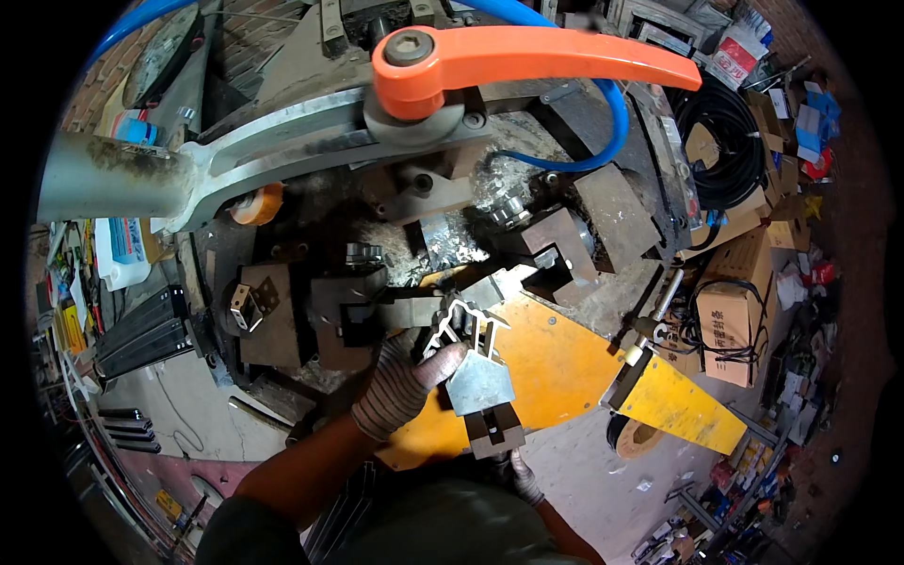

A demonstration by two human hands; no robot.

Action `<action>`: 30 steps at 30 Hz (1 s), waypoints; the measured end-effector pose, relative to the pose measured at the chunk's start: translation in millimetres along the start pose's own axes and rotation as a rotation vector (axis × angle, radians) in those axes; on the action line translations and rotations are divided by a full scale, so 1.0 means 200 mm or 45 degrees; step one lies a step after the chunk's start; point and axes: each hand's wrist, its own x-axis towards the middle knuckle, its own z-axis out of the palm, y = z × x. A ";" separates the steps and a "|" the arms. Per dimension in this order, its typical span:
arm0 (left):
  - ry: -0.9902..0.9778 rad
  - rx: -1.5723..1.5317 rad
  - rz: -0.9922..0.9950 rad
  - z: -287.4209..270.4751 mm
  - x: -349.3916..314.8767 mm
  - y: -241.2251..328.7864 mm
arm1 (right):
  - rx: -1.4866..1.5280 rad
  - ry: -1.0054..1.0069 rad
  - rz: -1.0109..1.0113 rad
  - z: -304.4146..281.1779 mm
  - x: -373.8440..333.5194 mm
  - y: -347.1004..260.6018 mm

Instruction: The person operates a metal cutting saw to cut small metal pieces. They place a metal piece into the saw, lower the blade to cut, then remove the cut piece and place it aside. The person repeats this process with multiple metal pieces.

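My left hand (394, 388), in a striped, dirty glove, curls around the side of a pale aluminium profile (468, 325). Its thumb presses along the profile's edge. Hollow chambers show at the profile's cut end. Just below it lies a grey angular metal plate (480, 384), with a dark notched metal block (494, 429) nearer to me. Low in the view, my right hand (526, 477), also gloved, is beside and beneath that block; its fingers are mostly hidden. A yellow-orange machine table (556, 367) spreads around and under these parts.
Above reaches a grey machine arm (282, 137) with an orange clamp lever (556, 58). Dark steel blocks (556, 254) stand around the work area. A blue hose (612, 122) loops behind. To the right are a yellow plate (683, 405), cardboard boxes (725, 330) and coiled black cable (720, 151).
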 end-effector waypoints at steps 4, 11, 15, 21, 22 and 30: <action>0.031 -0.067 -0.058 0.04 -0.01 0.01 | -0.228 -0.101 -0.108 -0.02 -0.02 -0.02; 0.067 -0.033 -0.037 0.02 -0.06 0.19 | 0.206 -0.023 0.246 -0.16 -0.01 0.05; 0.113 -0.170 0.066 0.05 -0.05 0.16 | -0.140 -0.021 0.157 -0.13 -0.02 -0.01; 0.064 -0.282 0.043 0.05 -0.04 0.15 | 0.024 0.127 0.233 0.02 -0.03 -0.07; 0.055 -0.306 0.070 0.05 -0.04 0.14 | 0.091 0.140 0.257 0.03 -0.04 -0.06; 0.052 -0.354 0.042 0.06 -0.04 0.12 | 0.104 0.091 0.277 0.00 -0.04 -0.07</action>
